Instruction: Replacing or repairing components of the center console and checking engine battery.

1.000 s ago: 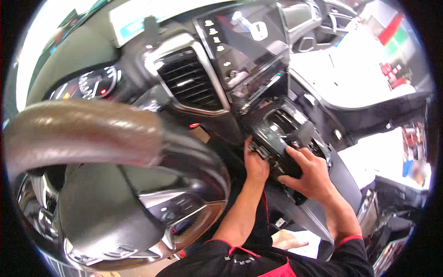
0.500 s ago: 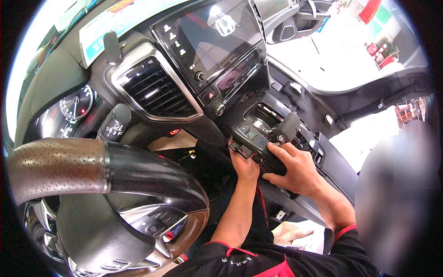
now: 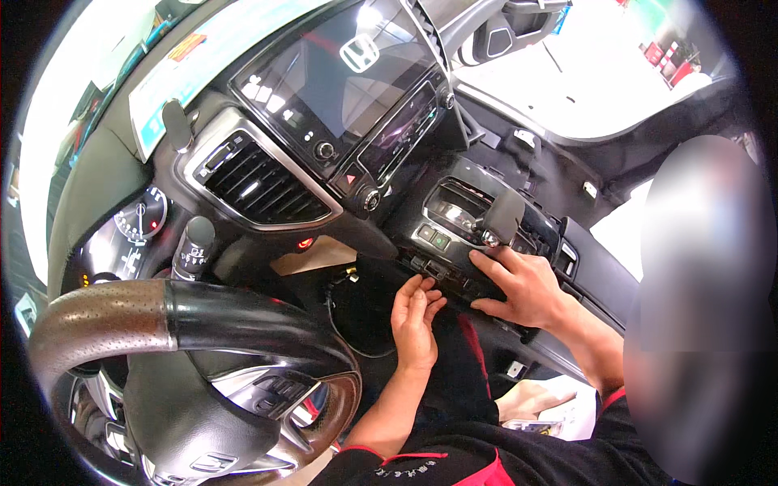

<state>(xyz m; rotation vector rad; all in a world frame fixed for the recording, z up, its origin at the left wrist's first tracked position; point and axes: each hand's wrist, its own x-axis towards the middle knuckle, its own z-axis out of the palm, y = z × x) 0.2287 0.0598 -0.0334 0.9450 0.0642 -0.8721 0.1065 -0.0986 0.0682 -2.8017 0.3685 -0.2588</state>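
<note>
I see my left hand (image 3: 416, 317) with fingertips up against the underside of the loose black console panel (image 3: 474, 235), my right hand (image 3: 523, 285) spread flat on its front edge. Steering wheel (image 3: 186, 324) sits lower left, touchscreen (image 3: 340, 73) above, air vent (image 3: 255, 182) beside it.

The steering wheel (image 3: 186, 324) showed a mottled wood-look rim section beside smooth black leather. The touchscreen (image 3: 340, 77) was glossy glass, the air vent (image 3: 255, 182) wore a satin metallic frame, and the console panel (image 3: 478, 235) looked glossy black plastic.
</note>
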